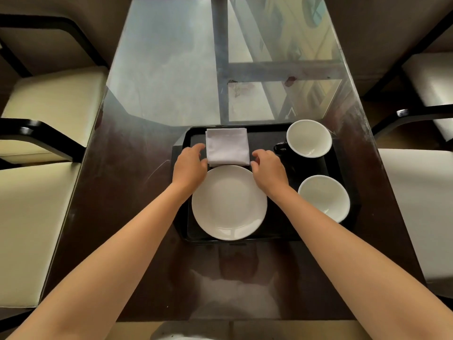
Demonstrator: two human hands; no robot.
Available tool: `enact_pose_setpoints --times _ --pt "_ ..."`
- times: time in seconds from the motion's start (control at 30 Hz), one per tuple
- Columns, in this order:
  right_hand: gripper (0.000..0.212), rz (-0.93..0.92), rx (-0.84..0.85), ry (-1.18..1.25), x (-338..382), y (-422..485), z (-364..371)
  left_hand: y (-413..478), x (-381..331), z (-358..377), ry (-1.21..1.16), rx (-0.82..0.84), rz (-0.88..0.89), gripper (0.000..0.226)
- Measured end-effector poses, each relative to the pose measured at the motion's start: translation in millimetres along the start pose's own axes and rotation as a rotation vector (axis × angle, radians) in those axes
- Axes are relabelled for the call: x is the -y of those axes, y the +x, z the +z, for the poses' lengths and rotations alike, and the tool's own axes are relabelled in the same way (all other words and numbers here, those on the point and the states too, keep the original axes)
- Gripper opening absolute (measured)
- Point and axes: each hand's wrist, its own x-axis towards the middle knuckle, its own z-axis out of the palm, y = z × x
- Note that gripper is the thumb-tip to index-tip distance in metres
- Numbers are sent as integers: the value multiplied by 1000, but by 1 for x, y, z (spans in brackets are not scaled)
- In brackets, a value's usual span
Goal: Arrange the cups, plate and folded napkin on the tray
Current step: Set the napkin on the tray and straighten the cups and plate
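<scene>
Currently a black rectangular plastic tray (269, 231) sits on the dark glass-topped bench (127, 217), near its front edge. On the tray: a round white ceramic plate (229, 202) at the near left, a folded white cloth napkin (227, 146) at the far left just beyond the plate, its near edge touching or slightly overlapping the plate rim. Two cups, black outside and white inside, stand upright along the right side: far cup (308, 138) at the far right corner with its handle pointing left, near cup (324, 198) at the near right.

Left hand (190, 165) rests at the napkin's left edge, fingers curled, tips against or just beside the cloth; grip loose, not closed on anything visible. Right hand (268, 168) sits at the napkin's near right corner, fingers bent toward the cloth; cannot tell whether this grip pinches the corner or only touches it. Both forearms pass over the plate's sides.

Cream-cushioned chairs (49, 99) with black arms flank the bench.
</scene>
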Motion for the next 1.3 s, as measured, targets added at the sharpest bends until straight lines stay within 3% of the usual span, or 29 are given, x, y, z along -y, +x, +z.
enact_pose_setpoints --times 0.2,0.4,0.73,0.87,0.97,1.1,1.2,1.3 --pt "33 -59 75 -41 9 23 8 31 -6 16 25 127 37 48" --pt "26 -48 56 -65 7 26 18 34 4 24 -22 95 78 45" --pt "39 -47 87 -13 16 20 3 34 -5 14 38 79 104 45" --pt "41 -217 -82 176 11 6 -57 29 -39 5 -1 -67 285 44" --pt "48 -122 -203 146 -28 6 -119 33 -74 13 -48 35 386 49" --pt "83 175 58 -19 -86 12 -156 43 -109 44 108 294 423 67" --pt "104 151 236 -45 -111 15 -147 44 -122 65 119 390 427 68" --pt "105 70 224 16 -122 18 -131 43 -125 73 42 342 446 53"
